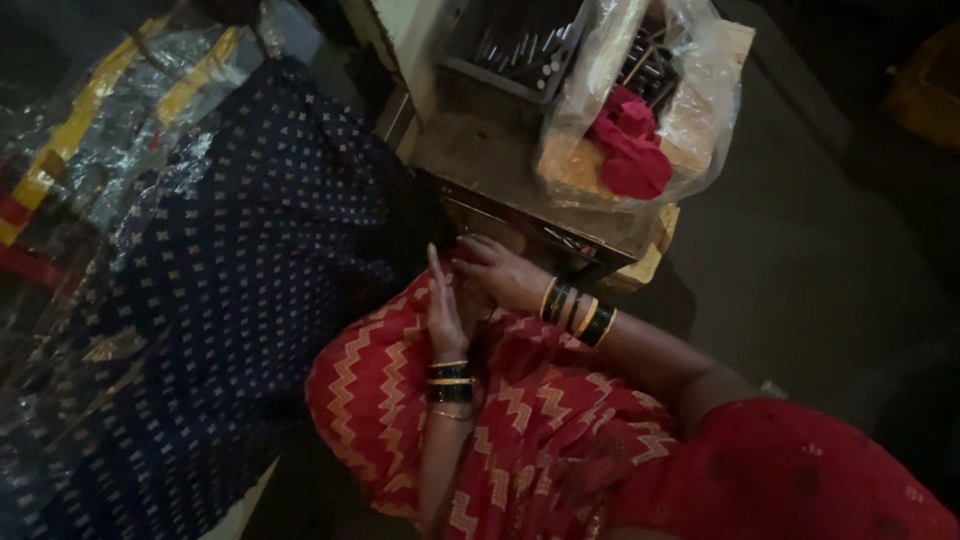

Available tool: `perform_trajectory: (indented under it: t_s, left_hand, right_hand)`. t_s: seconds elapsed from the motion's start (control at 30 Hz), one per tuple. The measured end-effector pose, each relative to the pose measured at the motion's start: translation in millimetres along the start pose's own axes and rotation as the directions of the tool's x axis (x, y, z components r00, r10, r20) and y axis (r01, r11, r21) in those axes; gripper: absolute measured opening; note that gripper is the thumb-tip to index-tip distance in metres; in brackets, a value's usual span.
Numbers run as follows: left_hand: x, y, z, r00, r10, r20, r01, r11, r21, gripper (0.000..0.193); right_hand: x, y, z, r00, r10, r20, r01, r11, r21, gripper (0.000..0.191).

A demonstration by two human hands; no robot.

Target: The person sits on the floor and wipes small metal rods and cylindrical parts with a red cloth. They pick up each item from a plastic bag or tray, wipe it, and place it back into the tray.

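Firstly, at the far left a sheet of clear crinkled plastic wrap with yellow and red stripes [90, 130] is seen, lying partly over a large dark blue cloth with small golden dots [200, 300]. It is judged that the plastic is there to keep the folded cloth clean. The blue cloth is spread wide and fills most of the left half of the view.

More to the middle, a red cloth with cream zigzag lines [390, 400] is draped over the lap of the person, touching the edge of the blue cloth. The left hand [443, 315] is held upright above it, fingers straight and nearly together, palm turned to the right; nothing is gripped in it. Black and golden bangles [451, 383] are worn on this wrist. The right hand [500, 272] is laid just beside it, touching it, fingers loosely bent toward the left palm. Whether something small is pinched between the two hands cannot be told, because the light is weak. The hands seem to be held close so that the fingers can work together over the red cloth.

Further right and up, a worn wooden desk [480, 150] is placed just beyond the hands. On it stands a grey metal tray [520, 45], in which thin metal rods appear to lie. Beside this, a clear plastic bag [690, 110] is resting, and a bunched red fabric piece [632, 145] is kept inside it, probably against dust.
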State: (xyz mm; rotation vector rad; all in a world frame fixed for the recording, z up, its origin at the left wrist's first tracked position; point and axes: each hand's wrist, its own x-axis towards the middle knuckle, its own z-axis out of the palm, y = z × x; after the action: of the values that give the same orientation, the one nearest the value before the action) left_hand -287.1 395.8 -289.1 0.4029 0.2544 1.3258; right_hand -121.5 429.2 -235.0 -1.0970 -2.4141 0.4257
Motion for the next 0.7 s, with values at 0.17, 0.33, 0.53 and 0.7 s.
perform_trajectory:
  t_s: [0.17,0.33,0.53,0.7]
  left_hand:
    - [0.0,3.8,7.8,0.990,-0.114,0.087,0.094,0.974,0.204,0.081]
    - [0.5,6.7,9.7,0.984,-0.167,0.053,0.148,0.953,0.264,0.084]
    - [2.7,6.6,-3.4,0.988,-0.115,0.105,0.094,0.977,0.191,0.073]
    - [6.7,5.0,-10.1,0.982,-0.152,0.109,0.126,0.969,0.215,0.065]
  right_hand:
    - [-1.7,24.5,-7.2,0.997,0.030,-0.072,-0.019,0.989,0.150,0.042]
    - [5.8,41.0,-32.2,0.971,0.120,-0.206,-0.100,0.989,0.106,0.037]
    - [31.7,55.2,-92.6,0.864,0.079,-0.497,-0.097,0.995,-0.010,0.039]
    - [58.5,68.6,-150.3,0.732,0.061,-0.679,-0.141,0.988,-0.064,0.042]
